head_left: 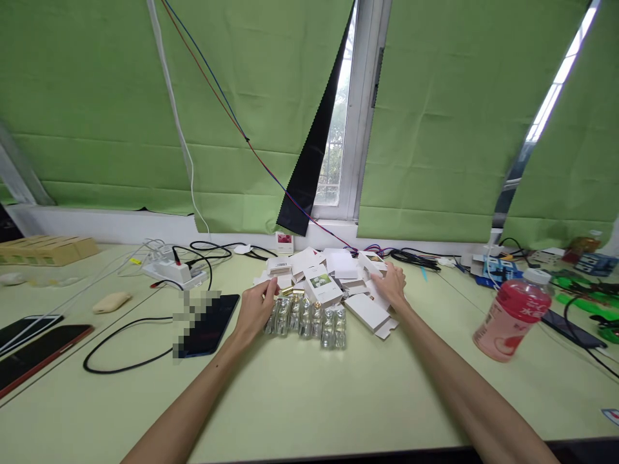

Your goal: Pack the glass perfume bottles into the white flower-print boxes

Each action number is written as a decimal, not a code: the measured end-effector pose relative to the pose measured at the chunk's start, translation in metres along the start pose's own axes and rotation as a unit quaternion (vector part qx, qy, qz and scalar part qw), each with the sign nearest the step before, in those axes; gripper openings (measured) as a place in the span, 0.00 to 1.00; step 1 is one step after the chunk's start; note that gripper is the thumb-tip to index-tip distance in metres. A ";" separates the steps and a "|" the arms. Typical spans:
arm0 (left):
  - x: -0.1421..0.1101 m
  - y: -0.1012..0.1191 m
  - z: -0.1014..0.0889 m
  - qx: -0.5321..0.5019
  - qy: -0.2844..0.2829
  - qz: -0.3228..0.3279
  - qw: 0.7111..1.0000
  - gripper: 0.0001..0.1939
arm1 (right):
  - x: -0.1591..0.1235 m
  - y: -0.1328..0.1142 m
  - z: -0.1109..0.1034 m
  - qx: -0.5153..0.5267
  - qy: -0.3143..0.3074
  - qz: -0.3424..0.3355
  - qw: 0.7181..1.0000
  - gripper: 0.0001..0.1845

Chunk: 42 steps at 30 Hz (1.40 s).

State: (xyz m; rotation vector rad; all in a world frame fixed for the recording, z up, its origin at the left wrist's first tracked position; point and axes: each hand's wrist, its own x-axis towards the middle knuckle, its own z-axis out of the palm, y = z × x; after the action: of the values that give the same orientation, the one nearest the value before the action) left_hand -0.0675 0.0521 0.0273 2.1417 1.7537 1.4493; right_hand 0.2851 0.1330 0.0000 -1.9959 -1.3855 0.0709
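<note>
My left hand (256,309) reaches the left end of a row of several small clear glass bottles with gold caps (309,319), fingers curled around the end bottle. My right hand (391,283) rests with fingers spread on a heap of small white cardboard boxes (333,274) behind the bottles. One box with a green picture (322,285) stands between my hands. A flat unfolded box (370,314) lies by my right wrist.
A pink drink bottle (512,319) stands at the right. A dark tablet (210,325) and black cable (120,348) lie left, phones (33,351) further left. A power strip (174,270), cables and cardboard boxes (48,250) line the window wall.
</note>
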 end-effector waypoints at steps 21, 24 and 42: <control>-0.008 0.089 0.005 -0.089 -0.039 0.122 0.988 0.23 | -0.128 -0.088 -0.029 0.326 0.138 -0.354 0.866 0.33; -0.007 0.098 0.012 -0.102 -0.055 0.115 0.986 0.23 | -0.131 -0.086 -0.027 0.329 0.146 -0.353 0.864 0.33; -0.017 0.084 0.011 -0.360 -0.109 0.009 0.927 0.33 | -0.146 -0.076 -0.034 0.367 0.037 -0.393 0.842 0.32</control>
State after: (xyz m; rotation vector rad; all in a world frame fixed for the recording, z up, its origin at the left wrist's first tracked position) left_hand 0.0045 0.0130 0.0554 1.8154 0.9127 1.4695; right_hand 0.1758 0.0064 0.0207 -0.7209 -1.6867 0.1252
